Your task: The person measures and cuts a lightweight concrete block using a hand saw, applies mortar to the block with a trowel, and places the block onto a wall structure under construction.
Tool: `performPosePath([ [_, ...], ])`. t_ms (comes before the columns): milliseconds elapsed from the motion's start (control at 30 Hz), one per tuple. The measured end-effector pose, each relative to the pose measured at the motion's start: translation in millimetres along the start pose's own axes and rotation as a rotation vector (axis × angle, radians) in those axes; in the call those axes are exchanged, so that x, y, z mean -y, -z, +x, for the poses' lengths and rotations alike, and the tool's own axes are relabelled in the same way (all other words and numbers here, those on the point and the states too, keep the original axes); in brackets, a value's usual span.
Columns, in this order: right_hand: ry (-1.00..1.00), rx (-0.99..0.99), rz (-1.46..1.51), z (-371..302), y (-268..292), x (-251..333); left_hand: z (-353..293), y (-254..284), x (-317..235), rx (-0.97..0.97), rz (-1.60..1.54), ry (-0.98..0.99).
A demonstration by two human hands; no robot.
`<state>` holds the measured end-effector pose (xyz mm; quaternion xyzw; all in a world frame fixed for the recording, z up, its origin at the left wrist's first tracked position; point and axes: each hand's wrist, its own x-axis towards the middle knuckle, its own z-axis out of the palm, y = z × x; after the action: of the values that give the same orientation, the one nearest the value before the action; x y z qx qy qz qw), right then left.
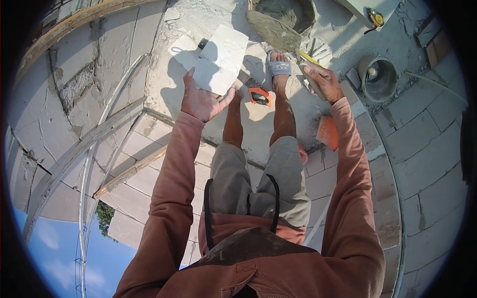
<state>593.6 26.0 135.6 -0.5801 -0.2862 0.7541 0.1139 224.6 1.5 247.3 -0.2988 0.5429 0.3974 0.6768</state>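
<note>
My left hand [204, 99] holds a pale, flat-faced block piece [221, 59] from below, thumb on one side and fingers on the other. A shadow falls across its face. My right hand [325, 83] is wrapped round the grey, mortar-crusted handle of what looks like a trowel. Its blade [274, 31] carries a heap of wet grey mortar and lies over the near rim of a mortar bucket [314, 20]. Between my feet and the block is a hand saw [260, 97] with an orange and black handle; the block partly hides its blade.
A yellow tape measure [376, 19] rests on a pale board at the far right. Nearer stands a grey-crusted bucket [378, 78]. An orange container [328, 133] sits beside my right leg. Block walls [427, 149] rise on both sides; metal bars [84, 144] cross at left.
</note>
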Motion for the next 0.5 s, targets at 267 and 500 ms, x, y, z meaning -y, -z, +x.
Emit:
performPosePath([
  [267, 0.482, -0.299, -0.837, -34.4, -61.3, 15.2, 25.4, -35.0, 15.1, 0.048, 0.052, 0.052],
  [500, 0.544, -0.421, -0.916, -91.5, -99.7, 40.0, 41.8, -44.3, 13.4, 0.062, -0.051, 0.053],
])
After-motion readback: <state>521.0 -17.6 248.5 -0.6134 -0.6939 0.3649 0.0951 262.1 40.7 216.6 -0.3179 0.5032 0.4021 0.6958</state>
